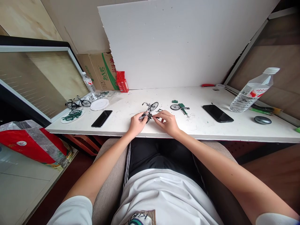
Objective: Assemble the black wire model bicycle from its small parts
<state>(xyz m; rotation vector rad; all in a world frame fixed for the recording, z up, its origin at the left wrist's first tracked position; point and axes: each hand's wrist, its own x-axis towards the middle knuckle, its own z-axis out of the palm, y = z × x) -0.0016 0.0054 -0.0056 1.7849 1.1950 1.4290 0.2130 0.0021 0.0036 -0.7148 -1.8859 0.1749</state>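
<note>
Close to the table's front edge, my left hand [137, 124] is closed around the rear part of a miniature bicycle [150, 108], whose front wheel and handlebar point away from me. My right hand [167, 122] pinches at the bicycle's near side, thumb and forefinger together; a small dark part seems to be between them, too small to name. Just right of that hand lie a loose spoked wheel [175, 107], green and black plastic pieces [182, 107] and a small green block [174, 101].
A second miniature bicycle [76, 102], a white lid [99, 104] and a plate of green scraps [72, 116] are on the left. Phones lie either side, one left [102, 118], one right [217, 113]. A water bottle [252, 92] and a mouse [262, 120] stand right. A white panel [178, 43] rises behind.
</note>
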